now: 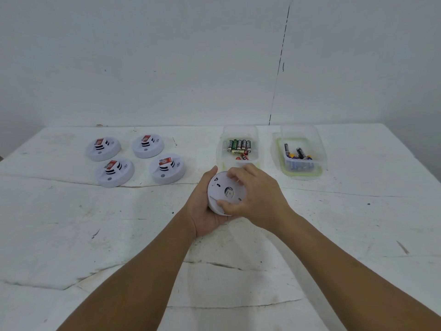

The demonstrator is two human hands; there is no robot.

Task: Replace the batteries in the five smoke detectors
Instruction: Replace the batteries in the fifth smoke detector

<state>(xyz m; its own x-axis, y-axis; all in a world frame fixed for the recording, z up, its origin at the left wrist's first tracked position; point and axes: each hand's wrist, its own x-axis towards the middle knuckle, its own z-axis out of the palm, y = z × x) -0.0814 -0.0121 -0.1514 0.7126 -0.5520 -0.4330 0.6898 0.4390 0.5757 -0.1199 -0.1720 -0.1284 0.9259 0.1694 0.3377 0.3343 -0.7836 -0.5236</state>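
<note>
A white round smoke detector is held above the table's middle with its back plate facing me. My left hand cups it from below and the left, thumb along its top edge. My right hand grips the back plate from the right, fingers curled over its upper rim and thumb on its lower rim. Several more detectors lie face up at the back left, among them the nearest one and another. A clear tub holds black and green batteries. A second tub holds black and blue batteries.
The white table is scuffed and cracked, with open surface in front of my arms. A grey wall stands behind it. The right tub sits on a green-rimmed lid.
</note>
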